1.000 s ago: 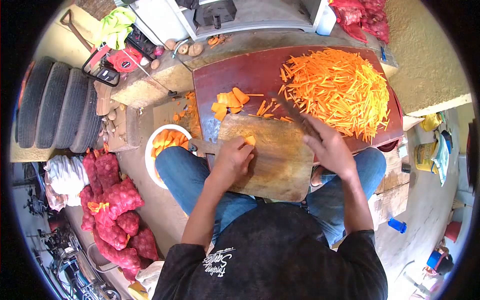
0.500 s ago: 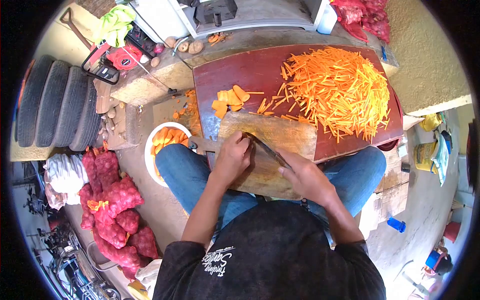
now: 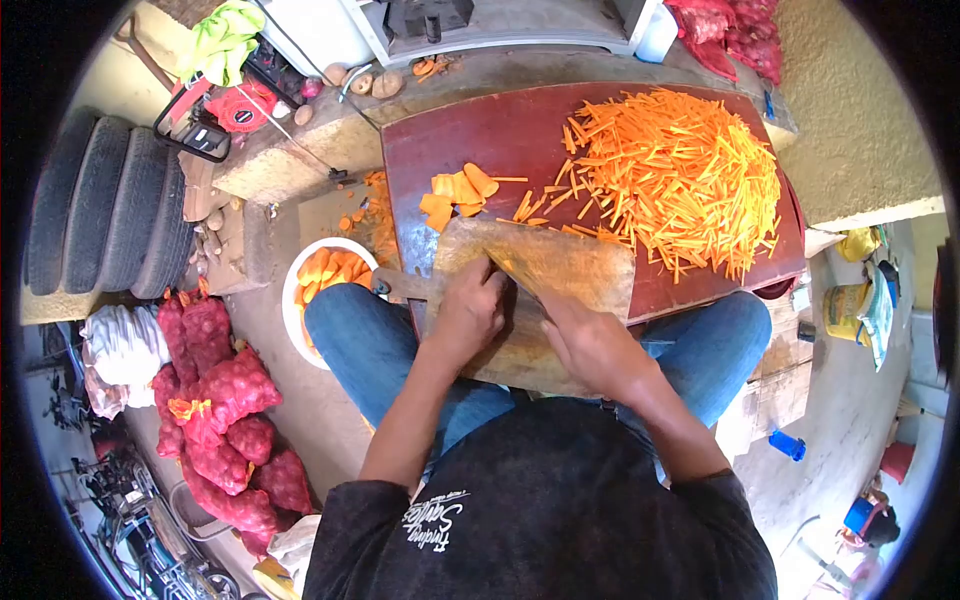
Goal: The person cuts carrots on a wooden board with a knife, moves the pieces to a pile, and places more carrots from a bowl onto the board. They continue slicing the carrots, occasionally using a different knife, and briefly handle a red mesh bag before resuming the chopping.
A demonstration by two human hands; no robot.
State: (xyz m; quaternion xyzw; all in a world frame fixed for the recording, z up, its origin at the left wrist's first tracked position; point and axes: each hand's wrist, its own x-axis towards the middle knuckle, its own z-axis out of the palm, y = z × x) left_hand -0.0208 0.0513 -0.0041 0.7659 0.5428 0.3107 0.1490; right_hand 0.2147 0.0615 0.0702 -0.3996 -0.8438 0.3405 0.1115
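Note:
My left hand point(image 3: 468, 310) presses down on a carrot piece, hidden under the fingers, on the wooden cutting board point(image 3: 580, 268) across my lap. My right hand point(image 3: 590, 345) grips a knife point(image 3: 515, 277) whose blade angles up to the fingertips of the left hand. Beyond the board lies a dark red tray point(image 3: 470, 140) with a big heap of carrot sticks point(image 3: 680, 170) at the right and a few carrot slices point(image 3: 455, 195) at the left.
A white bowl of carrot pieces point(image 3: 325, 275) sits by my left knee. Red mesh sacks point(image 3: 225, 410) lie at the left, tyres point(image 3: 100, 220) beyond them. A red machine point(image 3: 225, 110) and potatoes point(image 3: 370, 80) rest on the concrete ledge.
My right hand came back from the carrot stick heap with the knife and brought the blade beside my left hand. The left hand now covers the carrot piece.

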